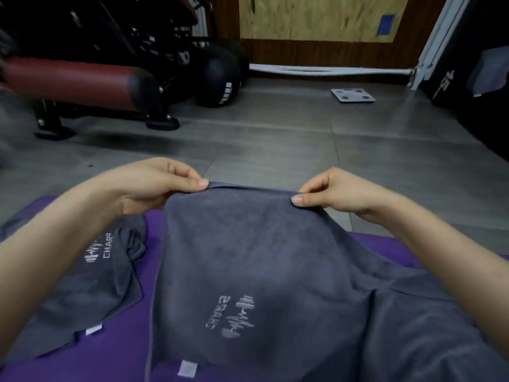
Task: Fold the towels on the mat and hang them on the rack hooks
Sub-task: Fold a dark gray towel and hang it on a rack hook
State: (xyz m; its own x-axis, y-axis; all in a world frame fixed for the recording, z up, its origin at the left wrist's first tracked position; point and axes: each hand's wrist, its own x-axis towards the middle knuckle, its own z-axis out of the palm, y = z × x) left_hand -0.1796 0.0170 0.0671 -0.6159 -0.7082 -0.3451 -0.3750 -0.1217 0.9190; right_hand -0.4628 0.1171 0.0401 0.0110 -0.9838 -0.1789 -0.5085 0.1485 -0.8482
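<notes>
A grey towel [261, 257] lies on the purple mat [124, 351], with a 2nd towel [91, 285] crumpled to its left. The left hand [154, 186] and right hand [330, 191], held apart, each pinch 1 raised far corner of the towel. Beyond them, a scale [353, 95] sits on the floor [275, 139].

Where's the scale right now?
In the head view, the scale lies flat on the floor at upper right, near the wood-panelled wall, well right of the black balls.

Grey logo towel [248, 260] lifted over purple mat [121, 351], second towel [91, 282] crumpled
</notes>
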